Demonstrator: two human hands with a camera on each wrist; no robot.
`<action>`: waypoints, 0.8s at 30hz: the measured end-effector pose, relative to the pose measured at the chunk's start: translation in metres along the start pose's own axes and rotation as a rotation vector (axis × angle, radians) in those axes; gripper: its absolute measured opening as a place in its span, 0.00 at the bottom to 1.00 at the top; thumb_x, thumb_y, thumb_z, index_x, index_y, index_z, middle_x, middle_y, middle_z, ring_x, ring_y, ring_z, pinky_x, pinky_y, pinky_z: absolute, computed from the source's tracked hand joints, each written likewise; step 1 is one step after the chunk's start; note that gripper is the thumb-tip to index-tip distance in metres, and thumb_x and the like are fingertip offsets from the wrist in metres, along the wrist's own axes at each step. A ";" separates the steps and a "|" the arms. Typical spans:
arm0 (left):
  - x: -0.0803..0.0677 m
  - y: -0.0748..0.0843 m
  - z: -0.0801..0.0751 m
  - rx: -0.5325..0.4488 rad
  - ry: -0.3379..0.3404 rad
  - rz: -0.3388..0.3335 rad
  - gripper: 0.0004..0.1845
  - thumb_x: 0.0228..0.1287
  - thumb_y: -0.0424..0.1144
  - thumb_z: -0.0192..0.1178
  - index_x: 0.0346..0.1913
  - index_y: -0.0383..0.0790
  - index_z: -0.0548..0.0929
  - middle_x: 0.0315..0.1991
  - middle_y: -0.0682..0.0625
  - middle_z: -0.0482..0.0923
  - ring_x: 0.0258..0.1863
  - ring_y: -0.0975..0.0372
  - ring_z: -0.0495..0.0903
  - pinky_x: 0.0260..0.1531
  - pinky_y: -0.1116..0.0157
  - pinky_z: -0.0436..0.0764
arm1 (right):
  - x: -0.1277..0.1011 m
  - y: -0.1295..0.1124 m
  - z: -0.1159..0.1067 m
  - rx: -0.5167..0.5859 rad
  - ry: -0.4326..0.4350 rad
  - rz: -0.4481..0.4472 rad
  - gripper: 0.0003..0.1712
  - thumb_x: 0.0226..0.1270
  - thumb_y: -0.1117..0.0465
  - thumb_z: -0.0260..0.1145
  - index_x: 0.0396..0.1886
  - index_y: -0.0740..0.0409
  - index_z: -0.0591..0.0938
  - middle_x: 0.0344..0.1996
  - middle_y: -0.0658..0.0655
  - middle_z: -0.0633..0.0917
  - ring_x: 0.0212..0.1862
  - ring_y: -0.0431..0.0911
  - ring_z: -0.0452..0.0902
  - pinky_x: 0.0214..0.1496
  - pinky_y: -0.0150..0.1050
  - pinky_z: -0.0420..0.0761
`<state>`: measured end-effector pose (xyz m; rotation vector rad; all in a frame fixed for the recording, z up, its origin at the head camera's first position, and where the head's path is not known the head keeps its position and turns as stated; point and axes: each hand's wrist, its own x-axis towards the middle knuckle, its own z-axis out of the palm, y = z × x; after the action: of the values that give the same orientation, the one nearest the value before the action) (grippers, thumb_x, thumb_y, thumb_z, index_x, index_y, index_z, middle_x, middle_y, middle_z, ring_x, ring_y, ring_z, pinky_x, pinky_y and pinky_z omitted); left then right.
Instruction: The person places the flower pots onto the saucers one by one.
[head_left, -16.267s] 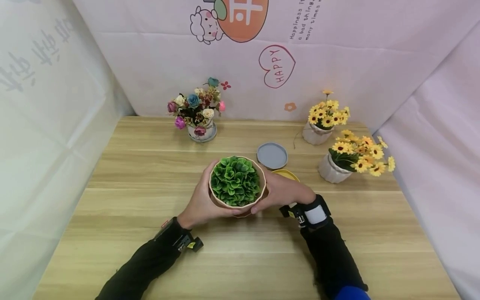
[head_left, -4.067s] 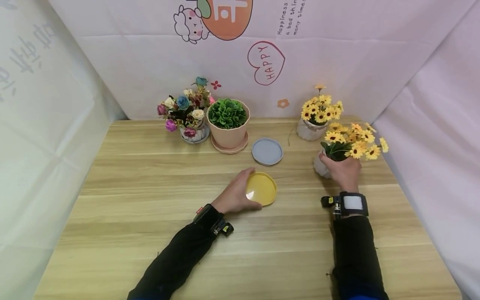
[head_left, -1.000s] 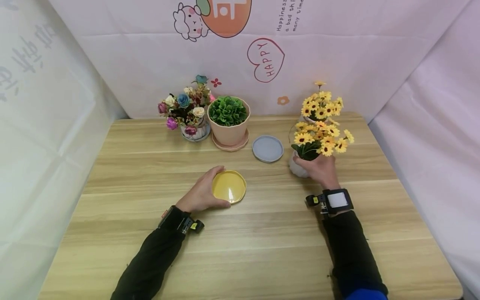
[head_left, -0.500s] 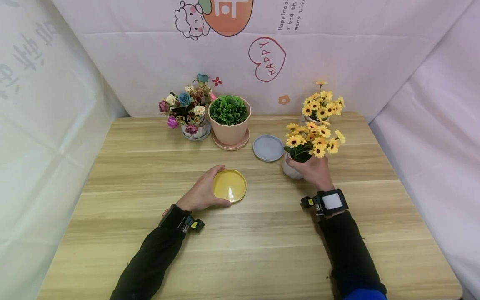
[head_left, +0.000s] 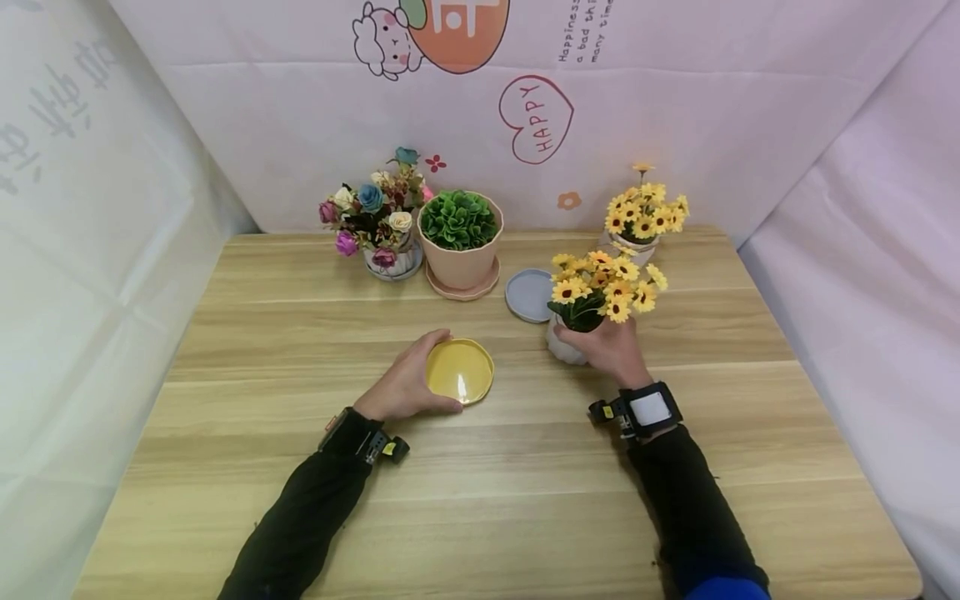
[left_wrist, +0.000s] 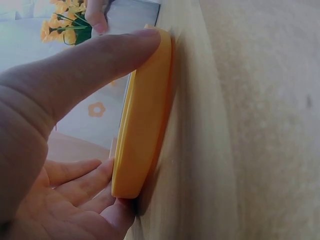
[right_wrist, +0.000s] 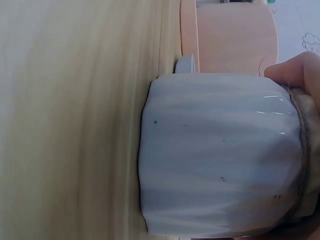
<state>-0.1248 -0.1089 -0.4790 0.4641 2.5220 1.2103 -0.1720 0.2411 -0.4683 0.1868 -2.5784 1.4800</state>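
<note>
The left hand holds the yellow saucer flat on the wooden table. The right hand grips the white sunflower pot, which partly hides the grey saucer. Bare wood lies between the hands.

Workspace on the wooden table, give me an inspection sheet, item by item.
Surface: wooden table, level.
Job's things: yellow saucer flat on table; white pot of yellow flowers beside it.
Clutter: grey saucer, green plant pot on a saucer, mixed bouquet, second yellow flower pot.
Hands: left hand holds yellow saucer's rim; right hand grips white pot.
Cables: nothing seen.
Surroundings: pink printed backdrop.
</note>
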 end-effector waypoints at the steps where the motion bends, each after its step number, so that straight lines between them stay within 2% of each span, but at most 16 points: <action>1: 0.000 0.000 0.000 0.000 0.000 -0.001 0.66 0.42 0.48 0.88 0.83 0.42 0.57 0.82 0.43 0.62 0.82 0.46 0.61 0.82 0.44 0.61 | -0.001 -0.001 0.002 -0.006 -0.003 0.000 0.51 0.52 0.57 0.86 0.74 0.51 0.69 0.66 0.57 0.78 0.69 0.53 0.74 0.73 0.59 0.75; 7: -0.001 0.000 0.000 0.008 -0.003 -0.004 0.66 0.42 0.48 0.87 0.83 0.43 0.57 0.82 0.43 0.61 0.82 0.46 0.60 0.83 0.44 0.60 | -0.004 -0.011 0.012 0.006 -0.018 -0.018 0.49 0.53 0.61 0.85 0.73 0.55 0.69 0.64 0.60 0.80 0.68 0.56 0.76 0.72 0.60 0.77; 14: -0.001 0.000 -0.001 0.013 -0.001 -0.003 0.66 0.43 0.48 0.87 0.83 0.43 0.57 0.82 0.43 0.61 0.82 0.46 0.60 0.83 0.44 0.60 | -0.011 -0.038 0.016 0.056 -0.050 -0.024 0.49 0.52 0.67 0.83 0.73 0.61 0.68 0.65 0.65 0.78 0.69 0.60 0.74 0.74 0.64 0.74; 24: 0.000 -0.002 0.001 0.006 0.000 0.005 0.66 0.42 0.49 0.88 0.83 0.42 0.57 0.82 0.42 0.62 0.81 0.46 0.62 0.82 0.43 0.62 | -0.013 -0.020 0.030 0.018 -0.065 -0.058 0.52 0.51 0.59 0.86 0.74 0.54 0.69 0.65 0.59 0.79 0.68 0.55 0.76 0.73 0.59 0.77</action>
<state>-0.1249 -0.1093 -0.4815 0.4721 2.5270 1.2052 -0.1580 0.2053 -0.4689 0.3138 -2.5872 1.5017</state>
